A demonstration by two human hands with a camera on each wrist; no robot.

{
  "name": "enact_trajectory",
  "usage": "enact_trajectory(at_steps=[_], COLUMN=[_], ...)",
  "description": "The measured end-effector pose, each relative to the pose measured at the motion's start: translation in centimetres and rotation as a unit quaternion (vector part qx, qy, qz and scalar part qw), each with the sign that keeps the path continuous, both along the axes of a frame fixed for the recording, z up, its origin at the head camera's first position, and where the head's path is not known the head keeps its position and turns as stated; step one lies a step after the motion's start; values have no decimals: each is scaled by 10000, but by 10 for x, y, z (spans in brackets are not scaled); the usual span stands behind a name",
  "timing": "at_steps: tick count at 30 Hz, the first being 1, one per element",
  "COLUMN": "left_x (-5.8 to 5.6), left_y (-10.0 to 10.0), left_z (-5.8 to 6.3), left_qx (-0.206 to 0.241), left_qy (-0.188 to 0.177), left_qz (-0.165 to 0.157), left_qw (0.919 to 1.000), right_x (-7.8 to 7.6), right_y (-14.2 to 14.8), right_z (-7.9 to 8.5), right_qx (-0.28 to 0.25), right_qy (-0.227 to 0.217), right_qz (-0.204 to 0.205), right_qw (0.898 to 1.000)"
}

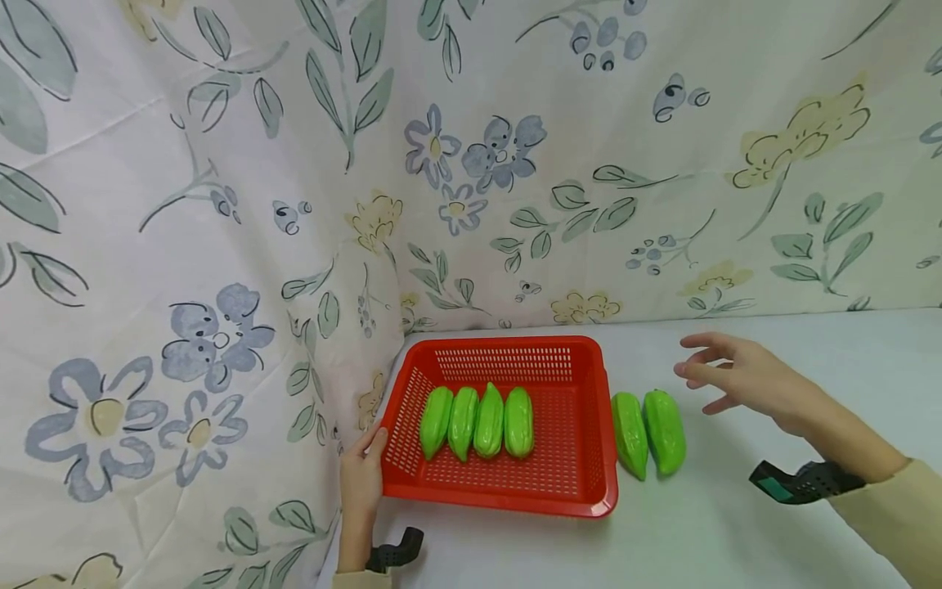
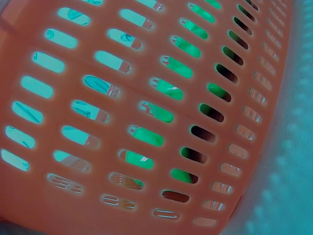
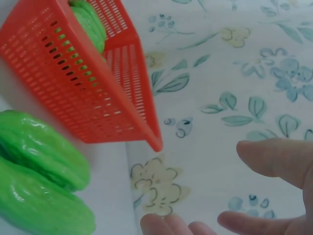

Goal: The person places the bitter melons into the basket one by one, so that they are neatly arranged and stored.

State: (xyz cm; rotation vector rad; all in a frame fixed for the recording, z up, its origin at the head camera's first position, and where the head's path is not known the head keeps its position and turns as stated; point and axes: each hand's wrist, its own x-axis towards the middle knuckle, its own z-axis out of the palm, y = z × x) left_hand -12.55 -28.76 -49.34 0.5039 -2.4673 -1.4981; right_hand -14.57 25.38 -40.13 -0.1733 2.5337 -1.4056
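Floral-print cloth hangs behind a white tabletop. Two loose gourds, green and bumpy, lie side by side just past the 3 o'clock wall of a red perforated basket bearing four more gourds. Nearer to the loose pair, the right hand holds nothing, thumb and fingers parted; the closer gourd sits at its 8 o'clock, long axis near 12-to-6, crossing the fingers' 9 o'clock line. The left hand grips the basket's rim around 8 o'clock.
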Motion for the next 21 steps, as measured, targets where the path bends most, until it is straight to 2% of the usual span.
enact_trajectory(at_steps=[4,11,21], left_x=[-1,-1,1], left_y=[0,0,1], left_z=[0,0,1], left_qx=[-9,-54,22], left_qy=[-26,-59,-30], left_qz=[25,31,13], left_qw=[10000,10000,10000], right_x=[-2,-4,-15], right_y=[0,-2,-11], right_z=[-13,-45,-79], right_qx=[127,187,489], right_qy=[-106,-673,-837], right_qz=[3,-58,-223], right_qw=[9999,9975,9950])
